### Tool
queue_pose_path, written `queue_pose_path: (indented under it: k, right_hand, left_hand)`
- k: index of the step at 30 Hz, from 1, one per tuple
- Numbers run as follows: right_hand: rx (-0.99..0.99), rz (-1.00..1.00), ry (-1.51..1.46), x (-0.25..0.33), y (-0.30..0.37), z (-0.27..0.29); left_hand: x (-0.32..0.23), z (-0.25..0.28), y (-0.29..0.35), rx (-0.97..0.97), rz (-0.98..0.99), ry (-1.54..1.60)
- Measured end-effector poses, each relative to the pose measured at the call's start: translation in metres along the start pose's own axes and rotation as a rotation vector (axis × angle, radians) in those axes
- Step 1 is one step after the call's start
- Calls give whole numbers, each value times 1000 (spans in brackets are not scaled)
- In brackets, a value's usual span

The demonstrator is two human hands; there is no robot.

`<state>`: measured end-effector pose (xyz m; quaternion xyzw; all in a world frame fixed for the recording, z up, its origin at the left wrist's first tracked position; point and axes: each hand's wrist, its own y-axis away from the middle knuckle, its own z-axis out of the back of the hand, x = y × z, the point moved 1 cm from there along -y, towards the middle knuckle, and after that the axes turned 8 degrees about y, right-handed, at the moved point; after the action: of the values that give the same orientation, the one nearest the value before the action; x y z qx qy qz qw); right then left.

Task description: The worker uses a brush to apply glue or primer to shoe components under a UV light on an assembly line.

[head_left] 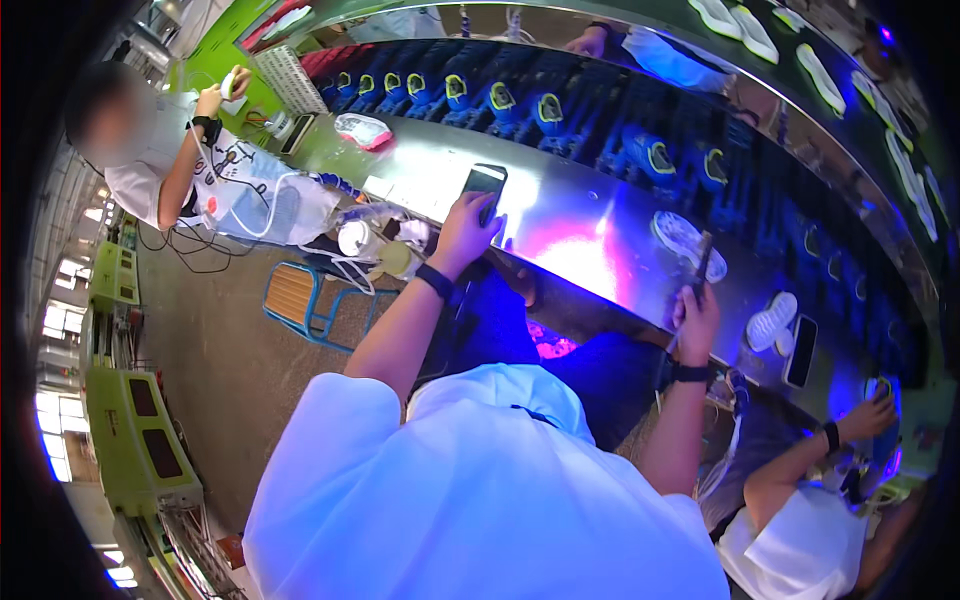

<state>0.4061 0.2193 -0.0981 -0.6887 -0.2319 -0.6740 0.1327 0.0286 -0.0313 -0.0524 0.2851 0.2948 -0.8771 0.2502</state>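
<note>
From where I stand, a seated person in a white shirt leans over a shiny metal worktop lit by a pink-violet glow; the left hand grasps a dark smartphone near the worktop's front edge, fingers wrapped round its lower end, which seems to keep the upper part uncovered; the right hand is closed round a slim brown stick-like tool, gripped low so that its length points up and away from the fist, perhaps to leave the far end free; what that end looks like is too small to tell. Behind the tool lies a white shoe sole, flat on the metal and within easy reach; whether tool and sole touch, I cannot tell. Further right, a white sole with a raised tread rests just beside a second smartphone, both apparently set down beyond the right forearm, out of its way; along the far side, dark blue shoes stand in a spaced row, openings visible, probably so each can be reached singly. At far left a co-worker raises both hands around a small white object; at lower right another co-worker reaches toward a blue shoe; a blue-framed stool with a slatted seat stands on the floor at left.
</note>
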Motion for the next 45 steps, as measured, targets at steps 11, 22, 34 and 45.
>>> queue_pose_path:
  k: [11, 22, 34, 45]
  right_hand:
    - [-157, 18, 189, 6, 24, -48]
    - [-246, 37, 162, 1, 18, -38]
    - [-195, 29, 81, 9, 21, -44]
    - [-188, 13, 46, 11, 20, -37]
  left_hand:
    - [36, 59, 10, 73, 261, -403]
    - [47, 60, -11, -45, 144, -444]
    - [-26, 31, -122, 354, -400, -152]
    - [-105, -148, -229, 528, -450, -414]
